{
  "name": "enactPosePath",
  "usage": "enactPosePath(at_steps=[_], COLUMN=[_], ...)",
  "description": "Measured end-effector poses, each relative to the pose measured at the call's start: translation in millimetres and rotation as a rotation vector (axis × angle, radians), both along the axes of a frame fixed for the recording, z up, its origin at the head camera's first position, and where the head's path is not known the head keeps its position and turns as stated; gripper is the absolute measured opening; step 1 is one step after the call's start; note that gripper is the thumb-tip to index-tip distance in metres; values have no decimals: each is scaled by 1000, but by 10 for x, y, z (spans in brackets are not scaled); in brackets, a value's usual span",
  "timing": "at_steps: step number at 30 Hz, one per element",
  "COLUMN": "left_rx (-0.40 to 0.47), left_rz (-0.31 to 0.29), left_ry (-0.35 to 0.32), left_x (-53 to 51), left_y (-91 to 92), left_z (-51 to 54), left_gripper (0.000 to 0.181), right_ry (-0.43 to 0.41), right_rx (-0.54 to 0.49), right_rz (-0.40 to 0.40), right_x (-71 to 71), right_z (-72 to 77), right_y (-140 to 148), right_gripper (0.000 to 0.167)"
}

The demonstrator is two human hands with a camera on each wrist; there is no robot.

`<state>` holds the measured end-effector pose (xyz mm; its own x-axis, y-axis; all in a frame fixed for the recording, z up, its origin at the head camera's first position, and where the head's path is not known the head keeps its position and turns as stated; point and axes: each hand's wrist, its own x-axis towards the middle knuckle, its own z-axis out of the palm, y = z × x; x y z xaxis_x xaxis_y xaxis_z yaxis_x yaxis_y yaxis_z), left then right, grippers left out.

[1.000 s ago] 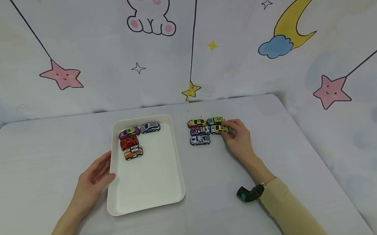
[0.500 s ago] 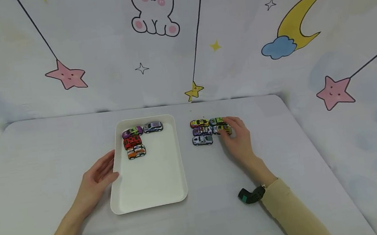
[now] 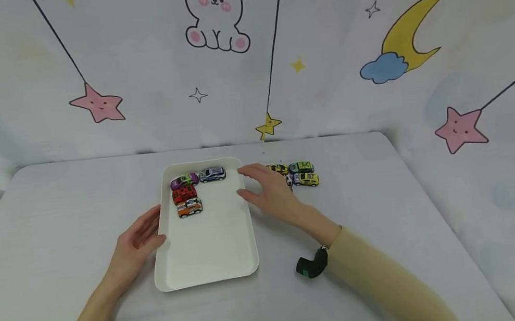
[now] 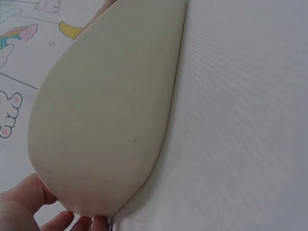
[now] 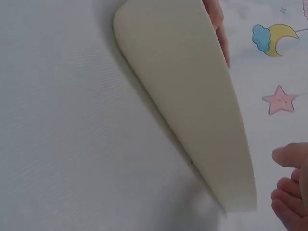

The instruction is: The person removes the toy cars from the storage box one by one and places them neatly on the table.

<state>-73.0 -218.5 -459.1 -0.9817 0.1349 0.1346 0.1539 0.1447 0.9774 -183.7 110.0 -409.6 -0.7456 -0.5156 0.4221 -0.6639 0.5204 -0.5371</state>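
In the head view a white tray lies left of centre. Inside it, near the far left corner, are a purple-green toy car, a silver-blue one, a red one and an orange-white one. My left hand grips the tray's left rim, thumb over the edge and fingers outside. At the right rim is my right hand, thumb and fingers spread apart with nothing between them; whether it touches the rim I cannot tell.
Right of the tray stand more toy cars, among them a green one and a yellow one; my right hand partly hides the others. A white cloth covers the table. Behind it rises a backdrop with cartoon drawings.
My right hand has left the yellow car and moved left to the tray's right rim, fingers spread wider. The left hand stays on the tray. The head view has shifted slightly.
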Motion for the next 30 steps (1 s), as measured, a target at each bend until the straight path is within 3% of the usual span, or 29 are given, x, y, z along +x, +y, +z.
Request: enactPosePath(at_steps=[7, 14, 19, 30], left_rx=[-14, 8, 14, 11], left_rz=[-5, 0, -10, -6], left_ry=[7, 11, 2, 4], left_x=[-9, -3, -11, -5], left_y=[9, 6, 10, 2], left_z=[-10, -15, -36, -23], left_gripper=[60, 60, 61, 61], right_ry=[-112, -120, -123, -113], right_rx=[206, 413, 443, 428], right_rz=[8, -5, 14, 56], right_x=[-240, -466, -535, -538], right_z=[28, 22, -12, -74], right_y=[-322, -551, -617, -642], right_gripper=[45, 50, 49, 35])
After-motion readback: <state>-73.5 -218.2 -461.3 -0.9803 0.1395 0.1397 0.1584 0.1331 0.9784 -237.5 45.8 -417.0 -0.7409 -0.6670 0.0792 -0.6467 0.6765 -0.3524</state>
